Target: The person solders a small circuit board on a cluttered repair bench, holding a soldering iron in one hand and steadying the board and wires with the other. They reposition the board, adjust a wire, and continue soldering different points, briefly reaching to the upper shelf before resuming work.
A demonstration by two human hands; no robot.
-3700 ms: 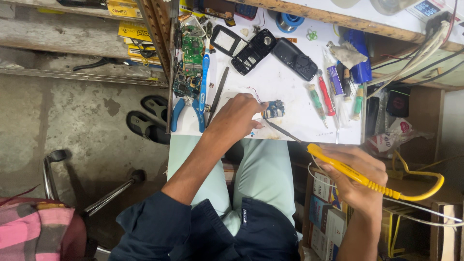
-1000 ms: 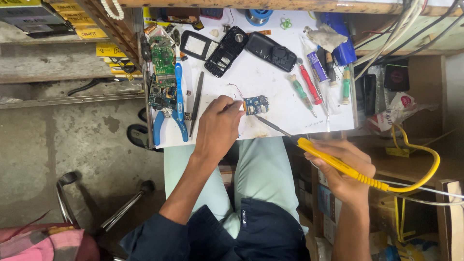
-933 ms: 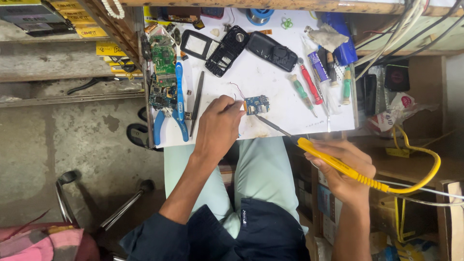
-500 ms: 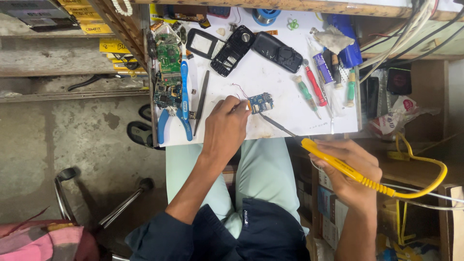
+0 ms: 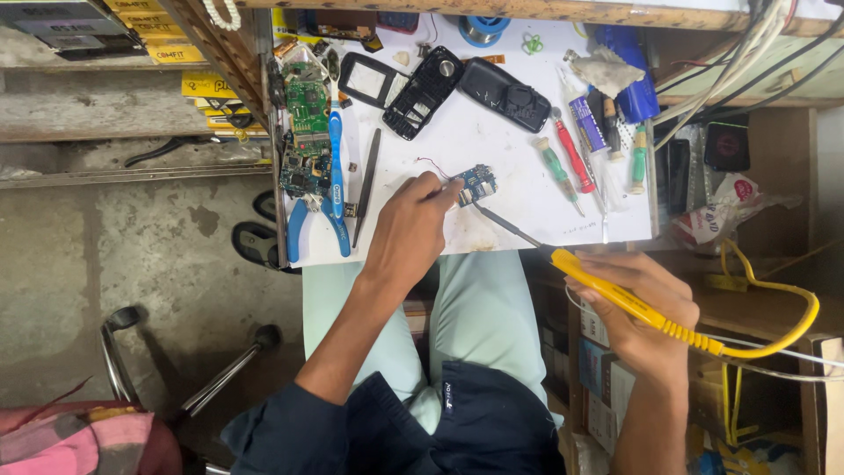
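Single head view, looking steeply down over white worktop [image 5: 527, 185] and lap, fairly near; edges perhaps cropped.

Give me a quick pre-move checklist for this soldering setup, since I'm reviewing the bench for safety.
1. Small blue circuit board steadied by left hand: ok, fingertips touch its edge.
2. Yellow soldering iron gripped by right hand: ok.
3. Iron tip on the board: ok, it meets the board's lower edge.
4. Left fingers away from the tip: not ok, they sit close beside it.
5. Yellow cord free of snags: cannot tell, it loops off to the side.
6. White worktop around the board uncluttered: ok.
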